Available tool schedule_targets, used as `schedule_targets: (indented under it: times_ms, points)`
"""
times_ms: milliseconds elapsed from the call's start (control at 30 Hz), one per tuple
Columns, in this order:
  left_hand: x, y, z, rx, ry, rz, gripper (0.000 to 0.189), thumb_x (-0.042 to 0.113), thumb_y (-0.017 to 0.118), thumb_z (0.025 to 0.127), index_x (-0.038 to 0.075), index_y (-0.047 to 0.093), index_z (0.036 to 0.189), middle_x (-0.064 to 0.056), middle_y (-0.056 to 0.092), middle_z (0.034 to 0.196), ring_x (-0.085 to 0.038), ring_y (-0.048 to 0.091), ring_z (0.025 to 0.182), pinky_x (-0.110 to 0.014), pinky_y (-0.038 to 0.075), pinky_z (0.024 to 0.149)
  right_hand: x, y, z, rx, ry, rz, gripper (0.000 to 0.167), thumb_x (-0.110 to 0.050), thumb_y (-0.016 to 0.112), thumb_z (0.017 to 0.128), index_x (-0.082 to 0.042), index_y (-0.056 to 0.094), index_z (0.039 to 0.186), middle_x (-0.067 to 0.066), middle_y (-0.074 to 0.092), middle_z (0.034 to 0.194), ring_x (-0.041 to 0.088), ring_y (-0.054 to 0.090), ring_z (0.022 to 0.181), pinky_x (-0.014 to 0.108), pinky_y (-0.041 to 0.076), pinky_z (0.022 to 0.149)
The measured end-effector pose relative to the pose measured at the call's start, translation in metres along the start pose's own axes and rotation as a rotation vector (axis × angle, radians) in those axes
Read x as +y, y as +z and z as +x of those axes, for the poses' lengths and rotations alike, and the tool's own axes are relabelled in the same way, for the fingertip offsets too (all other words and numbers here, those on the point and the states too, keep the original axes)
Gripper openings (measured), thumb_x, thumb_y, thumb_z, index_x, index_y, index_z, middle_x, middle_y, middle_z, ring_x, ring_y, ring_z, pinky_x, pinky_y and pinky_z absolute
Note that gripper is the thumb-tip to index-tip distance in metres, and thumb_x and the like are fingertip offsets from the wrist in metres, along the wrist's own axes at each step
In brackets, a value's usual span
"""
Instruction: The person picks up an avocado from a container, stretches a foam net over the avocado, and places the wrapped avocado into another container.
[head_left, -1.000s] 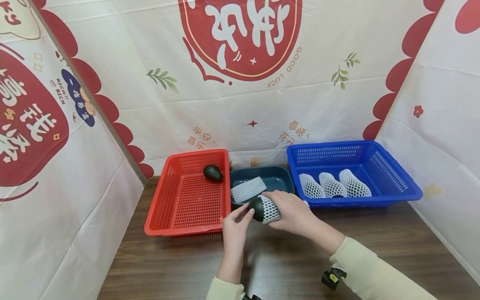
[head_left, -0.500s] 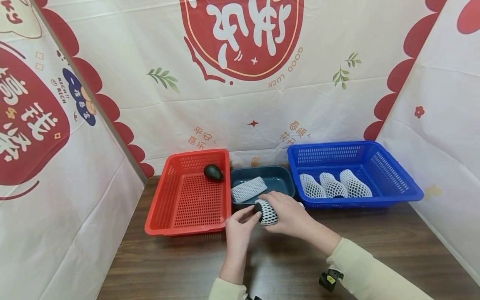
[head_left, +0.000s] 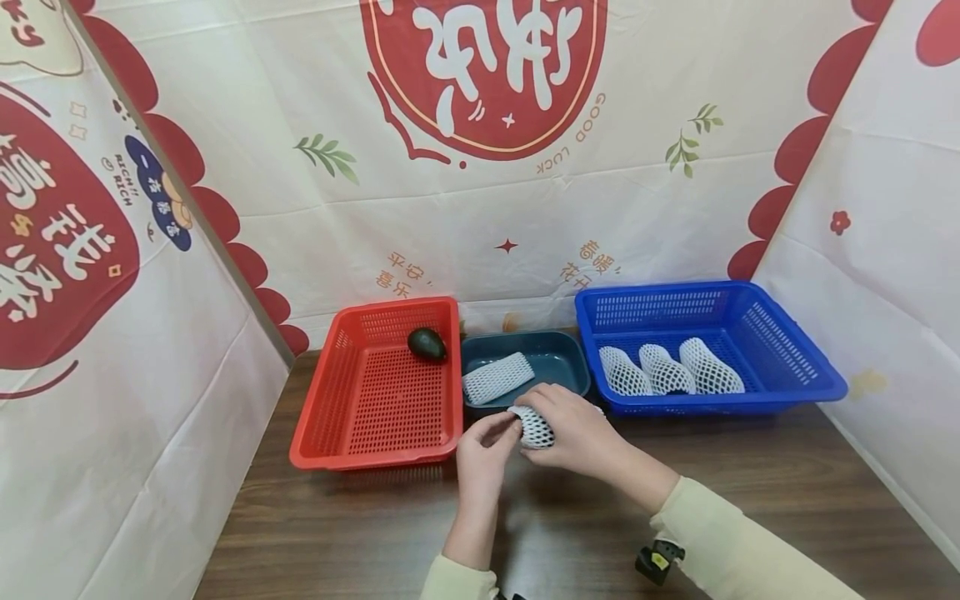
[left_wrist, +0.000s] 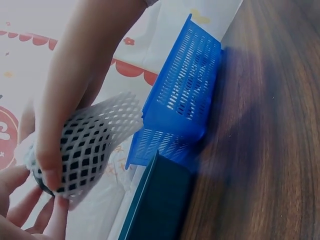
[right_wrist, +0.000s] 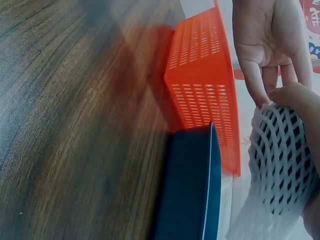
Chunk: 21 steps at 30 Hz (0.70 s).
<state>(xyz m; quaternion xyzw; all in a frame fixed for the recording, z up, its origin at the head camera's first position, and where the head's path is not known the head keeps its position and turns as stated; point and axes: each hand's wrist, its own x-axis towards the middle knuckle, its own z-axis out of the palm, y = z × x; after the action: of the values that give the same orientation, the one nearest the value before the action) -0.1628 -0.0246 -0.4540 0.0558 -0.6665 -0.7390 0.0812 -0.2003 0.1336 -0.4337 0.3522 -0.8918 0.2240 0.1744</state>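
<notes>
A dark avocado (left_wrist: 45, 187) sits almost wholly inside a white foam net sleeve (head_left: 536, 427), above the table in front of the teal tray. My right hand (head_left: 573, 433) grips the netted avocado around its body, thumb along the near side in the left wrist view. My left hand (head_left: 483, 462) pinches the sleeve's left rim at the avocado's end. In the right wrist view the sleeve (right_wrist: 280, 160) trails off slack past the fruit. Another bare avocado (head_left: 427, 344) lies in the red basket (head_left: 375, 461).
Behind the hands stands a teal tray (head_left: 566, 358) holding a flat foam net (head_left: 498, 378). The blue basket (head_left: 787, 383) on the right has several netted fruits (head_left: 664, 371) in it. A printed cloth (head_left: 465, 208) hangs behind the wooden table (head_left: 360, 533).
The sleeve has come over the avocado's bare left end, which showed dark before. My left hand has shifted slightly right with the sleeve's rim; the right hand has barely moved.
</notes>
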Motion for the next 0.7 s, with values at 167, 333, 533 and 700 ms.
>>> schedule_targets:
  times_ms: [167, 333, 533, 700]
  points:
    - [-0.0012, -0.0003, 0.0014, 0.07, -0.001, -0.103, 0.025, 0.012, 0.059, 0.097, -0.002, 0.063, 0.117, -0.014, 0.064, 0.104, -0.023, 0.062, 0.09, -0.041, 0.053, 0.084, -0.0006, -0.0032, -0.0002, 0.042, -0.04, 0.03, 0.055, -0.033, 0.087, 0.067, -0.016, 0.062, 0.113, -0.004, 0.059, 0.11, 0.013, 0.054, 0.099, 0.035, 0.05, 0.084]
    - [-0.0028, -0.0018, 0.0026, -0.067, -0.158, -0.186, 0.043, 0.032, 0.04, 0.106, -0.002, 0.051, 0.131, -0.015, 0.064, 0.108, -0.016, 0.064, 0.085, -0.038, 0.054, 0.08, 0.0012, -0.0047, 0.0002, 0.098, -0.123, 0.075, 0.059, -0.032, 0.087, 0.066, -0.013, 0.062, 0.116, -0.001, 0.059, 0.115, 0.016, 0.055, 0.104, 0.037, 0.049, 0.088]
    - [-0.0011, -0.0028, 0.0043, -0.309, -0.308, -0.259, 0.075, 0.06, 0.024, 0.101, -0.001, 0.04, 0.141, -0.018, 0.064, 0.116, -0.021, 0.066, 0.089, -0.035, 0.055, 0.073, -0.0003, -0.0052, -0.0008, 0.111, -0.237, 0.082, 0.064, -0.034, 0.087, 0.066, -0.012, 0.061, 0.12, 0.001, 0.059, 0.12, 0.02, 0.055, 0.11, 0.042, 0.048, 0.09]
    - [0.0017, -0.0036, 0.0051, -0.344, -0.259, -0.35, 0.074, 0.057, 0.021, 0.103, -0.004, 0.039, 0.141, -0.019, 0.056, 0.125, -0.026, 0.06, 0.106, -0.043, 0.053, 0.084, -0.0033, -0.0063, -0.0024, 0.1, -0.319, 0.072, 0.07, -0.032, 0.088, 0.065, -0.011, 0.06, 0.127, 0.006, 0.056, 0.131, 0.026, 0.052, 0.119, 0.047, 0.043, 0.098]
